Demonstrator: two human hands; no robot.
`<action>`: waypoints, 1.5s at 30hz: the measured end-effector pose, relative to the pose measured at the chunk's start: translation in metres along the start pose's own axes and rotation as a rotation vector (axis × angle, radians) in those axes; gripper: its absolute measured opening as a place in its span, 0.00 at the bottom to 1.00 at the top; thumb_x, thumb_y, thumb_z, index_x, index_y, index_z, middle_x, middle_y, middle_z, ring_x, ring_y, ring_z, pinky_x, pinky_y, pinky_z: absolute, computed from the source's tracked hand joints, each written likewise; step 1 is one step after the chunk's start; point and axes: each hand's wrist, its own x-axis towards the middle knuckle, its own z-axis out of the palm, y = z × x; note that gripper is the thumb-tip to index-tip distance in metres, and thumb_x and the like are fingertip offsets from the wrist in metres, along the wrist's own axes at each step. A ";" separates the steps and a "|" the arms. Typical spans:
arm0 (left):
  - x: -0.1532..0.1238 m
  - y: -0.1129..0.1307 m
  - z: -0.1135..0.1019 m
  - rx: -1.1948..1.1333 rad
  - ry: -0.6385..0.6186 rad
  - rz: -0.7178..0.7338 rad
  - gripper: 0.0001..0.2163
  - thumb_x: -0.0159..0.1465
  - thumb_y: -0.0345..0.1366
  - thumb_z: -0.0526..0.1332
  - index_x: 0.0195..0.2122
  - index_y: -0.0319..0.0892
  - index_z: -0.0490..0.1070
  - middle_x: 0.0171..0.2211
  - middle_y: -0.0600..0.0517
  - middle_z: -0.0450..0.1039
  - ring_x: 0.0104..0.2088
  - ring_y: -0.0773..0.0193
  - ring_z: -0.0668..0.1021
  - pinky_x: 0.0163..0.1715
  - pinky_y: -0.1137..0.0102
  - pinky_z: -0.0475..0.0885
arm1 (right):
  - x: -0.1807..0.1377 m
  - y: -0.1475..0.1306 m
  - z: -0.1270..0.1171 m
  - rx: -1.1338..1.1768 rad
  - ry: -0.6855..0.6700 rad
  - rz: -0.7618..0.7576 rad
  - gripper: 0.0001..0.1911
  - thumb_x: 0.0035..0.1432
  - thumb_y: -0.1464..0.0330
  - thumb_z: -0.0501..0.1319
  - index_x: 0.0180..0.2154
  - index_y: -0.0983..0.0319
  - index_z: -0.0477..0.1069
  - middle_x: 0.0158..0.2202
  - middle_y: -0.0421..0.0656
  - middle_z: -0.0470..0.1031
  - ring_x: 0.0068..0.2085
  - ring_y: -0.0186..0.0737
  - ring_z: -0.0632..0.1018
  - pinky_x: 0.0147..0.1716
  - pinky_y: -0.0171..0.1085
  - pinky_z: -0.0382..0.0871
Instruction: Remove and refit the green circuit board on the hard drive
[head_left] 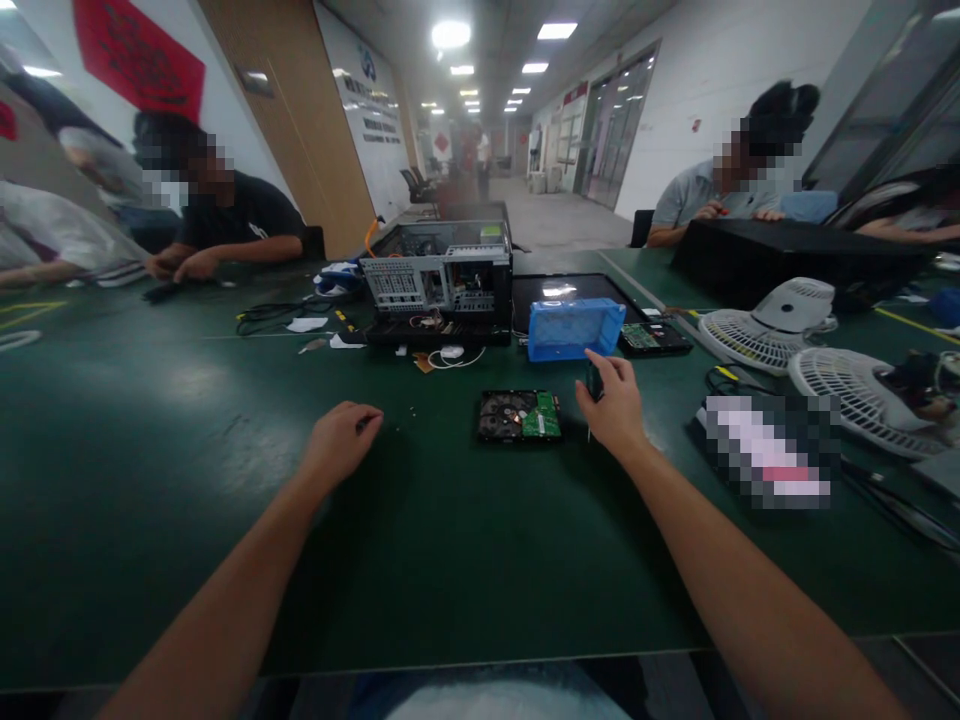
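**Hard drive on bench, board side up**

The hard drive (520, 415) lies flat on the green table (187, 450), circuit board up, just beside the right hand (615, 405), which grips a dark-handled tool (594, 382). The left hand (341, 440) rests curled closed; whether it holds anything cannot be told. Judged dense and rigid, with a fragile board: take it by the side edges. Blue plastic bin (574, 328) behind: contents unclear. Open computer case (439, 275) holds wiring.

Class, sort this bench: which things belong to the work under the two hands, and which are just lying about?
In the work: hard drive, board side up, between the hands; dark tool, gripped in the right hand; left hand, curled shut on the table.
Lying about: blue box; open computer case; nearer white fan; farther white fan; white cable.
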 end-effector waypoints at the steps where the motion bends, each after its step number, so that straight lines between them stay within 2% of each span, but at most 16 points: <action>1: 0.000 0.005 0.001 -0.018 -0.011 0.019 0.15 0.67 0.43 0.56 0.47 0.45 0.78 0.46 0.47 0.77 0.44 0.54 0.78 0.48 0.61 0.73 | 0.000 0.000 0.000 0.002 0.000 0.000 0.29 0.61 0.64 0.60 0.64 0.57 0.65 0.54 0.52 0.65 0.52 0.53 0.73 0.54 0.51 0.70; 5: 0.000 0.021 0.004 -0.054 -0.057 0.049 0.15 0.67 0.44 0.56 0.46 0.45 0.79 0.46 0.46 0.76 0.44 0.53 0.78 0.47 0.60 0.73 | 0.001 0.001 0.000 -0.017 0.031 0.000 0.28 0.61 0.64 0.60 0.62 0.58 0.67 0.53 0.52 0.67 0.52 0.53 0.73 0.56 0.51 0.68; 10: -0.003 0.027 0.009 -0.073 -0.101 0.089 0.14 0.66 0.43 0.56 0.44 0.45 0.79 0.45 0.46 0.76 0.43 0.54 0.78 0.46 0.61 0.73 | 0.001 0.004 0.000 -0.013 0.012 -0.012 0.27 0.60 0.65 0.60 0.61 0.58 0.69 0.50 0.52 0.68 0.50 0.52 0.74 0.54 0.51 0.70; 15: 0.000 0.030 0.014 -0.051 -0.096 0.057 0.12 0.67 0.42 0.56 0.41 0.43 0.77 0.44 0.45 0.76 0.44 0.53 0.77 0.47 0.60 0.73 | 0.000 0.004 0.000 -0.020 0.001 -0.016 0.27 0.60 0.65 0.60 0.61 0.58 0.69 0.50 0.52 0.68 0.49 0.52 0.74 0.53 0.50 0.71; 18: -0.001 0.034 0.016 -0.081 -0.060 0.008 0.12 0.68 0.41 0.54 0.43 0.42 0.75 0.44 0.45 0.76 0.44 0.53 0.77 0.46 0.61 0.73 | 0.000 0.005 0.000 -0.026 0.000 -0.023 0.26 0.60 0.65 0.60 0.60 0.59 0.69 0.50 0.51 0.68 0.49 0.51 0.74 0.53 0.49 0.71; 21: -0.004 0.048 0.015 -0.136 0.017 0.005 0.11 0.70 0.40 0.53 0.45 0.42 0.73 0.42 0.47 0.76 0.41 0.55 0.78 0.43 0.63 0.73 | 0.000 0.005 0.001 -0.011 -0.010 -0.031 0.26 0.60 0.65 0.60 0.60 0.59 0.70 0.49 0.51 0.68 0.50 0.51 0.75 0.54 0.49 0.71; 26: -0.004 0.096 0.010 -0.190 0.009 0.250 0.08 0.70 0.37 0.56 0.44 0.43 0.72 0.44 0.48 0.75 0.42 0.58 0.77 0.44 0.64 0.73 | -0.001 0.004 0.003 -0.003 -0.042 -0.024 0.25 0.60 0.65 0.60 0.59 0.58 0.70 0.49 0.51 0.68 0.49 0.51 0.75 0.53 0.49 0.71; 31: 0.012 0.149 0.004 -0.260 0.027 0.474 0.06 0.71 0.37 0.58 0.44 0.44 0.74 0.43 0.50 0.75 0.43 0.60 0.77 0.45 0.66 0.73 | -0.002 0.004 0.003 0.006 -0.067 -0.009 0.25 0.59 0.65 0.60 0.59 0.58 0.71 0.49 0.51 0.69 0.49 0.51 0.75 0.53 0.50 0.71; 36: 0.031 0.194 0.014 -0.300 -0.055 0.625 0.07 0.72 0.37 0.57 0.45 0.45 0.75 0.44 0.51 0.75 0.44 0.61 0.77 0.47 0.67 0.73 | -0.002 0.004 0.003 -0.006 -0.093 0.002 0.24 0.59 0.66 0.61 0.57 0.60 0.72 0.48 0.51 0.69 0.48 0.50 0.75 0.53 0.48 0.71; 40: 0.037 0.212 0.027 -0.207 -0.101 0.615 0.06 0.72 0.36 0.58 0.43 0.44 0.73 0.42 0.51 0.74 0.42 0.61 0.77 0.44 0.68 0.73 | -0.002 0.003 0.005 -0.006 -0.100 -0.008 0.25 0.58 0.67 0.61 0.57 0.60 0.71 0.48 0.50 0.69 0.48 0.49 0.75 0.53 0.48 0.71; 45: 0.037 0.211 0.028 -0.117 -0.095 0.678 0.06 0.73 0.36 0.56 0.45 0.44 0.72 0.44 0.50 0.74 0.41 0.60 0.78 0.42 0.67 0.73 | -0.003 0.003 0.009 -0.010 -0.124 -0.022 0.24 0.59 0.67 0.60 0.58 0.61 0.71 0.49 0.50 0.69 0.48 0.49 0.75 0.53 0.47 0.71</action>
